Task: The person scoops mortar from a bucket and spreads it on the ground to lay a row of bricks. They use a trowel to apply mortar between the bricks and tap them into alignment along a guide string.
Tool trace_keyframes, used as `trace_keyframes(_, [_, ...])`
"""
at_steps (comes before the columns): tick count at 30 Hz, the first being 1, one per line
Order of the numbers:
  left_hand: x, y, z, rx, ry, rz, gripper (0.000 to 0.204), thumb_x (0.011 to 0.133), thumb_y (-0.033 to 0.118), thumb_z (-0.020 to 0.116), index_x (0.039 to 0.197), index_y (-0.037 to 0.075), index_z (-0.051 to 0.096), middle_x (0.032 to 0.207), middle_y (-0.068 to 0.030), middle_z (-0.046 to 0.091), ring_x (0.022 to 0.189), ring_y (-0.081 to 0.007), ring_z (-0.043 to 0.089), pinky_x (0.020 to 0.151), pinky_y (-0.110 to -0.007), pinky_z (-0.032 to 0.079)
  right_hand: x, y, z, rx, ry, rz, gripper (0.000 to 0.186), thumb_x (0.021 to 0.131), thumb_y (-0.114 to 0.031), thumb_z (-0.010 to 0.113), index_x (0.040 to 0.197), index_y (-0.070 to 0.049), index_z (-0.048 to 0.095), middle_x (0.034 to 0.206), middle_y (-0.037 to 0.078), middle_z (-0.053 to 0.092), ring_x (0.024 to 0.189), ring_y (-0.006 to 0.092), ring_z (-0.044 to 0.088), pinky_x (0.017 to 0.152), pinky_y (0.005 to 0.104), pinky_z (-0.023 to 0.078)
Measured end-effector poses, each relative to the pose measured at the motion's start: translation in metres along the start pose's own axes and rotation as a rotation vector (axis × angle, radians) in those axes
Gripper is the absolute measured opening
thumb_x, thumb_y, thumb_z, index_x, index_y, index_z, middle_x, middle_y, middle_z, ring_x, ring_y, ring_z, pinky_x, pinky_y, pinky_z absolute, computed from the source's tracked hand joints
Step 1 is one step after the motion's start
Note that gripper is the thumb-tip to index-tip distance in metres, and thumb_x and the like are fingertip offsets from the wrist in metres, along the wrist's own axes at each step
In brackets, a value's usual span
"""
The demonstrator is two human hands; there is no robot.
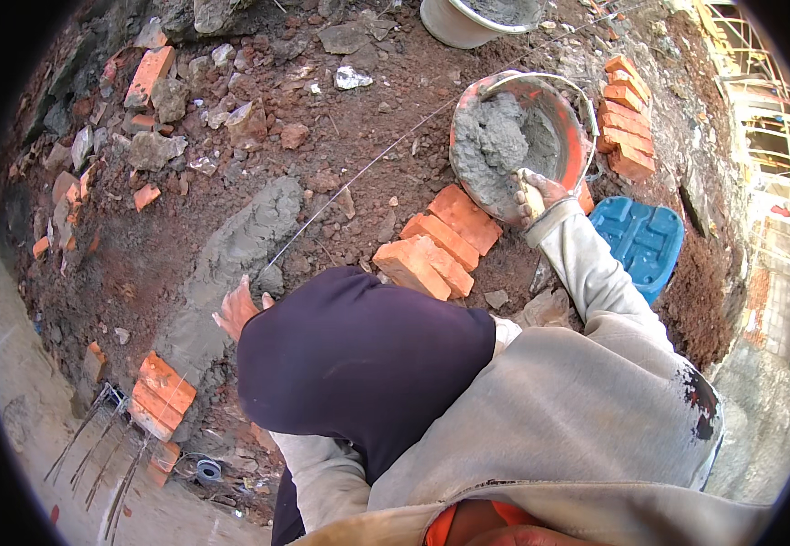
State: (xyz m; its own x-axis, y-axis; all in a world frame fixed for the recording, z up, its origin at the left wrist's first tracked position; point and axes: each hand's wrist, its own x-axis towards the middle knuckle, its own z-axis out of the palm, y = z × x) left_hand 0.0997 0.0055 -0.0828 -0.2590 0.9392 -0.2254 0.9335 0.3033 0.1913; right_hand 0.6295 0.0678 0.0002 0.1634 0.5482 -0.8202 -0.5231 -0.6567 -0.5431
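Observation:
My right hand (542, 195) is closed at the near rim of an orange bucket (579, 150). Whatever it grips is hidden by the fingers and the mortar. Wet grey mortar (495, 136) is heaped inside the bucket, mostly toward its left, and the bucket leans toward me. At the left, my left hand (236, 309) has its fingers spread and holds nothing. It is over the edge of a strip of spread mortar (245, 232) on the soil. My dark-clothed knee (358, 355) covers part of the ground between the hands.
Orange bricks (440, 241) lie below the bucket; more bricks (625, 118) line up to its right. A blue plastic container (639, 241) rests nearby. A taut string (358, 177) crosses the soil. At lower left are bricks (161, 396) and protruding steel rods (122, 455). Another bucket (458, 25) stands far off.

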Motion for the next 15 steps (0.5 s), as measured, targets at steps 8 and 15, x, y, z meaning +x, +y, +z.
trace_keyframes(8, [-0.002,-0.019,-0.005,-0.307,0.529,-0.138,0.041,0.082,0.02,0.066,0.121,0.01,0.058,0.11,-0.0106,0.061,0.105,-0.0302,0.056,0.097,-0.048,0.039,-0.068,-0.011,-0.007,-0.615,0.091,-0.528,0.033,0.092,-0.032,0.057,0.105,-0.002,0.061,0.066,0.0,0.053,0.049,0.0086,0.047,0.043,0.0224,0.038])
trace_keyframes(15, [-0.035,-0.065,0.044,-0.585,0.766,-0.543,0.031,0.082,0.013,0.064,0.112,0.004,0.062,0.106,-0.0153,0.062,0.101,-0.0334,0.058,0.089,-0.041,0.045,-0.064,-0.041,0.035,-1.296,-0.36,-0.591,0.045,0.079,-0.021,0.068,0.116,0.005,0.06,0.072,0.002,0.059,0.055,0.0076,0.051,0.051,0.0217,0.041])
